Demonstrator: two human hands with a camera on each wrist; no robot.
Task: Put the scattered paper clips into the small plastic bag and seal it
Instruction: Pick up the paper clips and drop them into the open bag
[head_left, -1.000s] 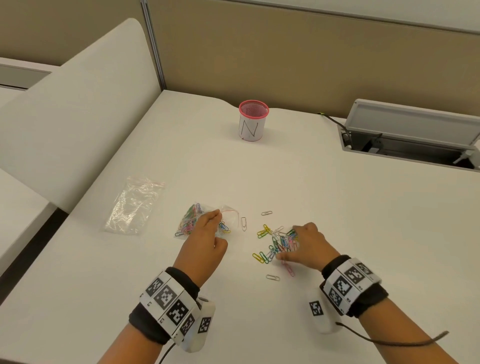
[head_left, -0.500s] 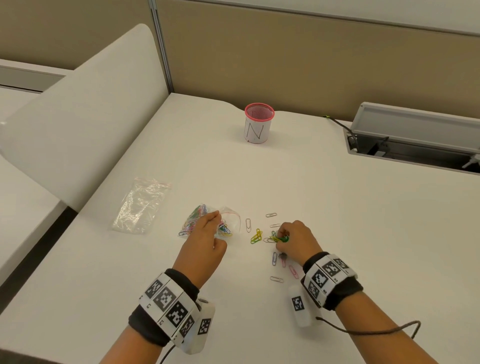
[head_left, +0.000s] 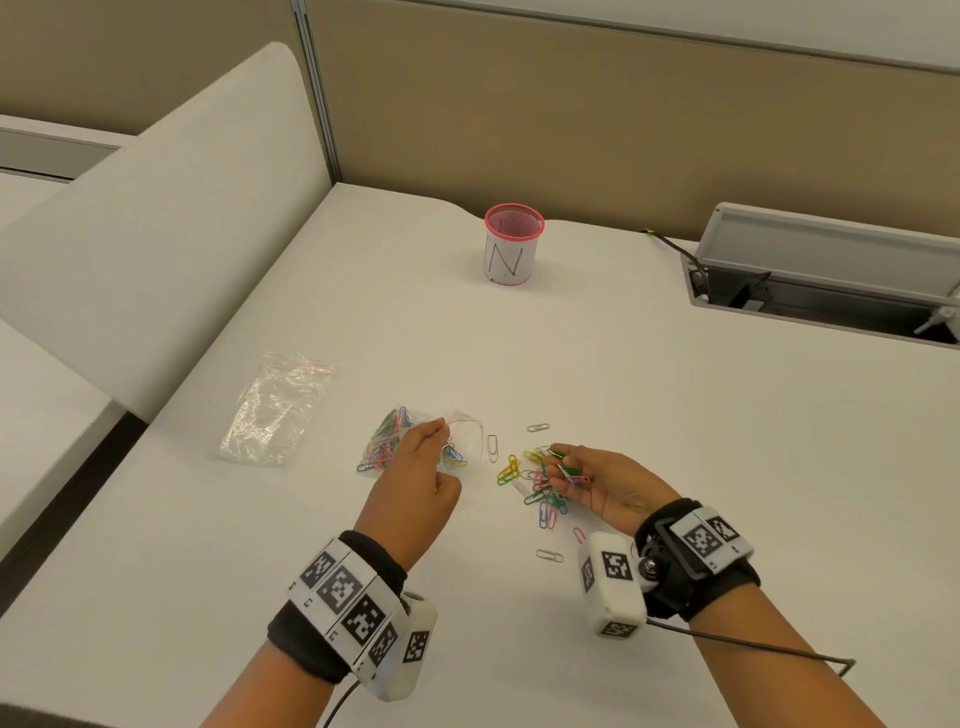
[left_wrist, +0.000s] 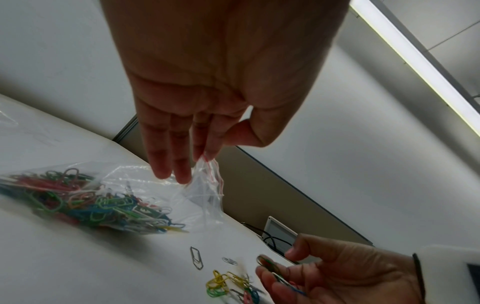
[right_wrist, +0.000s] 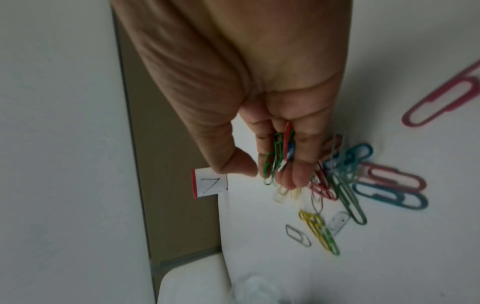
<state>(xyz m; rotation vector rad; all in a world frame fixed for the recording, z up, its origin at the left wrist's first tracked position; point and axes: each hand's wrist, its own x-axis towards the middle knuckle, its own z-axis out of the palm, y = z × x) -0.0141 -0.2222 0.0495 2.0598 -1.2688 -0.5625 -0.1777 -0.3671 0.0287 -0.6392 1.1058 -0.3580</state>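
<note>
A small clear plastic bag (head_left: 400, 436) (left_wrist: 122, 193) with a red zip line lies on the white desk (head_left: 675, 415), partly filled with coloured paper clips. My left hand (head_left: 415, 467) (left_wrist: 205, 144) pinches the bag's open mouth and holds it up. To its right, loose paper clips (head_left: 530, 483) (right_wrist: 363, 191) lie scattered in a small heap. My right hand (head_left: 576, 473) (right_wrist: 275, 162), turned palm up just above that heap, holds a few clips (left_wrist: 275, 271) in its curled fingers.
A second, empty plastic bag (head_left: 280, 408) lies to the left. A pink mesh cup (head_left: 511, 244) marked N stands at the back. An open cable tray (head_left: 826, 280) sits at the back right. A white divider panel (head_left: 156, 234) borders the desk's left side.
My right hand has gathered clips from the heap, lifted and turned palm up with them. The left hand has stayed at the bag's mouth.
</note>
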